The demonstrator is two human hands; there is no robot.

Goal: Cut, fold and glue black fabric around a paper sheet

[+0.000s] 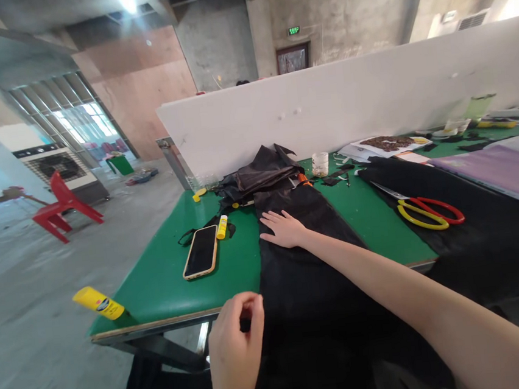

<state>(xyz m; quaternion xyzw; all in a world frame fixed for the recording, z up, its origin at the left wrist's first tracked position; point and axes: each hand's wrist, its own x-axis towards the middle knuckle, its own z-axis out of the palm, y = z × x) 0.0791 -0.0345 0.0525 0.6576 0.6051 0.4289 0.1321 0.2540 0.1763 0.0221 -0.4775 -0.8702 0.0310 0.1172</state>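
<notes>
A long strip of black cloth (313, 275) runs over the green table and hangs down past its front edge. My right hand (285, 229) lies flat on the upper part of this cloth, fingers spread. Nearer to me, my left hand (236, 337) is closed in a pinch, thumb against the curled fingers. Its fingertips are at the cloth's left edge; whether any cloth is between them is hidden. Beyond my right hand sits a crumpled black pile (262, 173) of sheet material. A yellow glue stick (222, 227) lies left of the cloth.
A phone (201, 252) lies left on the green table (158, 290); another yellow glue stick (99, 303) stands at the near left corner. Scissors (426, 212) with red and yellow handles rest on black cloth at right. A white partition (346, 100) borders the back, with a small tub (320, 165) before it.
</notes>
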